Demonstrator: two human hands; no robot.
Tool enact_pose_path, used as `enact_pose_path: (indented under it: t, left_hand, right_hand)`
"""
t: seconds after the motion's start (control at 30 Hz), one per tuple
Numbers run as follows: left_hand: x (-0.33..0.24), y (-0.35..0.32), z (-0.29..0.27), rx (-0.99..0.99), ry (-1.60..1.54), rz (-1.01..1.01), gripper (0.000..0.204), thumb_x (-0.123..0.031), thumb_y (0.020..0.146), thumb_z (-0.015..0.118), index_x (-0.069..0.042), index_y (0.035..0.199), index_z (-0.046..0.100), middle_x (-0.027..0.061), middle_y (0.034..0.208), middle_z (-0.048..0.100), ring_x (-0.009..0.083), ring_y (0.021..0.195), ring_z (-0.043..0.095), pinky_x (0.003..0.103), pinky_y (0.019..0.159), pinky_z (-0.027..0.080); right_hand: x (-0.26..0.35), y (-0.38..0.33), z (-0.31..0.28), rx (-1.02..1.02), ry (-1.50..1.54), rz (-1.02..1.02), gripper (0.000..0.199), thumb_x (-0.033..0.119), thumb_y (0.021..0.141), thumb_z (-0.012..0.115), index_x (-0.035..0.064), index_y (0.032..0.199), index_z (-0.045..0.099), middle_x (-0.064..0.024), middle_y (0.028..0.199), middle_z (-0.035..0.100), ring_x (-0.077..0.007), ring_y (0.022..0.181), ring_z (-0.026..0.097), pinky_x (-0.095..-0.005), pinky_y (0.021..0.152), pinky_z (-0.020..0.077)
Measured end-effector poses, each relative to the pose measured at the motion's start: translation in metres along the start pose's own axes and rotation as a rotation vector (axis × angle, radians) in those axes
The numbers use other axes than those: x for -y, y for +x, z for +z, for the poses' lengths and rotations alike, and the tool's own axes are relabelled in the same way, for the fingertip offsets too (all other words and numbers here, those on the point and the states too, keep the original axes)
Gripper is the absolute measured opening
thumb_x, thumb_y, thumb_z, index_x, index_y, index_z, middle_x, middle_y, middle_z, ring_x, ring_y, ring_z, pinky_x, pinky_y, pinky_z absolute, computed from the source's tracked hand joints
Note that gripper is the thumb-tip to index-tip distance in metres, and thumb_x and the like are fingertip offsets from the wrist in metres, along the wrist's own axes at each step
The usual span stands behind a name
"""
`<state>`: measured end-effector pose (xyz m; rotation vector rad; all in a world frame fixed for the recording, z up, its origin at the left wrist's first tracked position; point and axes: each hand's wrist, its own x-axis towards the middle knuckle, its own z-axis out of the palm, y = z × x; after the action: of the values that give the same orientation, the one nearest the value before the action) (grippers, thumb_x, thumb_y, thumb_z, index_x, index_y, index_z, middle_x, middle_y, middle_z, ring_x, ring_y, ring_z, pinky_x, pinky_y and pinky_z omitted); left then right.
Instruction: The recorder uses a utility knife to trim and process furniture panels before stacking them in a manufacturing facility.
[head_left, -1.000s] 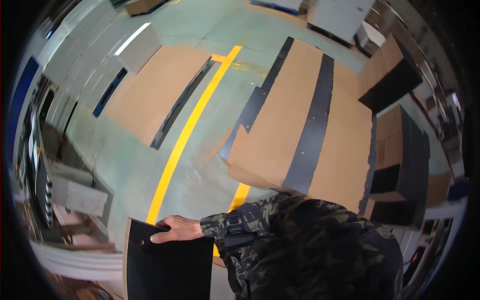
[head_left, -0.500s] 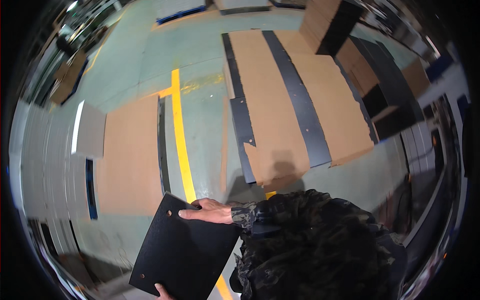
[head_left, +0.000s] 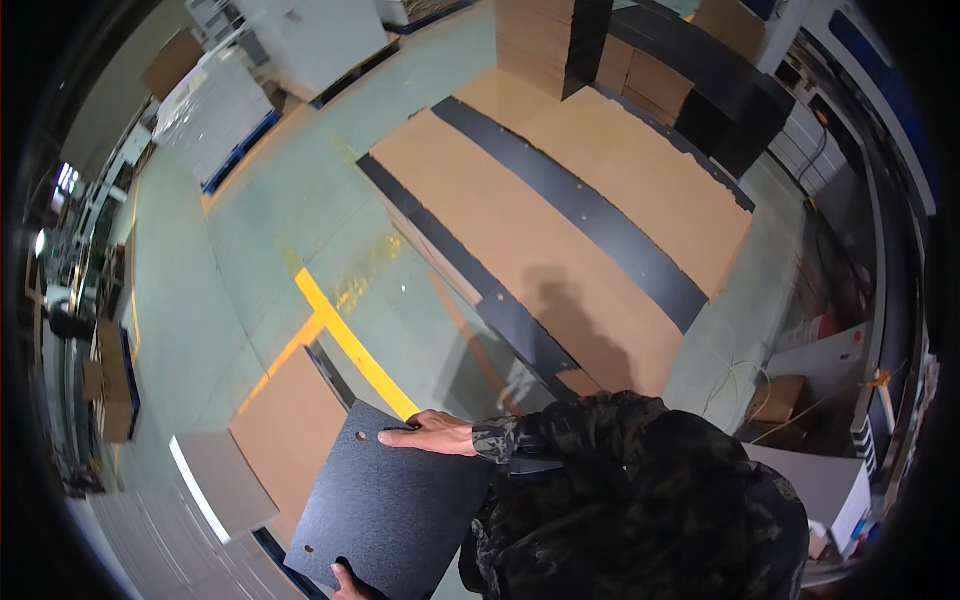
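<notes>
— Where was the black panel when you looked over?

— In front of the person's chest, held flat and a little tilted above the floor. It was a dark, square sheet with small round holes near its corners.

— And the hands?

— The one at the panel's upper edge lay along that edge, fingers stretched out and pressed on the top face, thumb side tucked under. The other hand gripped the near bottom edge, fingers curled over it; only part of it showed at the bottom of the view. Which hand was left and which right I could not tell, as the camouflage sleeve hid the arms.

— What lay around?

— Beneath the panel ran a yellow floor line, and just beside it a brown cardboard sheet. Farther off, large cardboard sheets lay spread on the floor with long black strips across them. Stacks of cardboard stood beyond. Nothing stood between the hands and the panel.
</notes>
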<state>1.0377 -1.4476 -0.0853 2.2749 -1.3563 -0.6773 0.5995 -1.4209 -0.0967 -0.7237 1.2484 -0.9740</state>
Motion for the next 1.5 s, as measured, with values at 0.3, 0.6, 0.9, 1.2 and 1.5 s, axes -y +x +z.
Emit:
enact_pose_path:
  t: [0.3, 0.6, 0.9, 1.2, 1.5]
  left_hand:
    - [-0.287, 0.147, 0.130, 0.462, -0.074, 0.331, 0.060, -0.044, 0.094, 0.057, 0.014, 0.106, 0.065, 0.0213, 0.091, 0.069, 0.0260, 0.080, 0.062, 0.040, 0.077, 0.049]
    - [-0.521, 0.291, 0.301, 0.778, -0.028, 0.632, 0.060, -0.038, 0.085, 0.073, 0.016, 0.111, 0.061, 0.0156, 0.108, 0.066, 0.0232, 0.092, 0.059, 0.039, 0.086, 0.047]
    - [-0.738, 0.263, 0.480, 1.102, 0.169, 0.735, 0.063, -0.042, 0.080, 0.077, 0.017, 0.098, 0.062, 0.0169, 0.095, 0.064, 0.0223, 0.083, 0.057, 0.038, 0.080, 0.048]
    - [-0.854, 0.157, 0.616, 1.395, 0.245, 0.912, 0.063, -0.040, 0.082, 0.075, 0.015, 0.111, 0.062, 0.0152, 0.106, 0.065, 0.0222, 0.090, 0.061, 0.037, 0.084, 0.049]
    - [-0.954, 0.031, 0.767, 1.644, 0.392, 0.931, 0.060, -0.044, 0.084, 0.073, 0.013, 0.102, 0.066, 0.0117, 0.092, 0.067, 0.0169, 0.075, 0.059, 0.034, 0.070, 0.050]
  right_hand:
    - [0.044, 0.163, -0.098, -0.451, 0.084, 0.037, 0.083, 0.077, 0.079, 0.058, -0.0053, 0.089, 0.065, -0.0074, 0.073, 0.052, -0.0173, 0.073, 0.051, -0.0369, 0.062, 0.0410]
    - [0.135, 0.238, -0.200, -0.852, 0.356, 0.094, 0.089, 0.073, 0.079, 0.062, -0.0074, 0.119, 0.063, -0.0198, 0.117, 0.064, -0.0261, 0.111, 0.060, -0.0350, 0.094, 0.0461]
    - [0.151, 0.278, -0.314, -1.245, 0.746, -0.162, 0.073, 0.058, 0.089, 0.063, -0.0050, 0.125, 0.058, -0.0138, 0.116, 0.066, -0.0205, 0.106, 0.063, -0.0317, 0.095, 0.0477]
    - [0.123, 0.252, -0.399, -1.616, 0.793, -0.035, 0.094, 0.077, 0.083, 0.052, -0.0126, 0.109, 0.065, -0.0186, 0.102, 0.065, -0.0237, 0.094, 0.057, -0.0362, 0.084, 0.0445]
    - [0.106, 0.237, -0.533, -1.857, 0.788, 0.077, 0.104, 0.083, 0.082, 0.042, -0.0161, 0.104, 0.064, -0.0331, 0.104, 0.064, -0.0371, 0.110, 0.060, -0.0451, 0.093, 0.0456]
